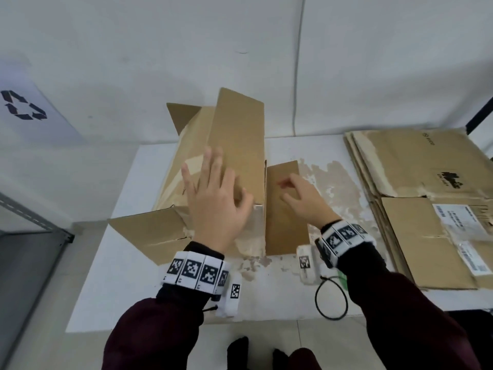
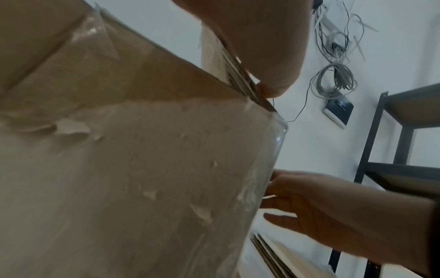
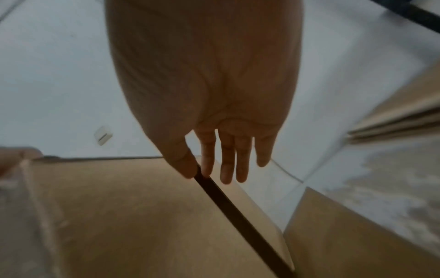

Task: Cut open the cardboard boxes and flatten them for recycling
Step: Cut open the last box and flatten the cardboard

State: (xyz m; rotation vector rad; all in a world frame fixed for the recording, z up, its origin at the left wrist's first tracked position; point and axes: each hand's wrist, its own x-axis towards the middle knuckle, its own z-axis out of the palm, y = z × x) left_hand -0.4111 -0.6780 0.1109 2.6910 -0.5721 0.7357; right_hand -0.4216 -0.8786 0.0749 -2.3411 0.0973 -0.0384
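We find the cardboard box (image 1: 237,145) opened out on the white table (image 1: 128,276), its flaps spread. Our left hand (image 1: 216,198) lies on its raised panel, fingers straight and spread, thumb over the panel's near edge. Our right hand (image 1: 304,201) reaches over the right flap (image 1: 285,222); the right wrist view shows its fingers (image 3: 227,169) extended, holding nothing. Flattened cardboard (image 1: 416,188) is stacked at the table's right.
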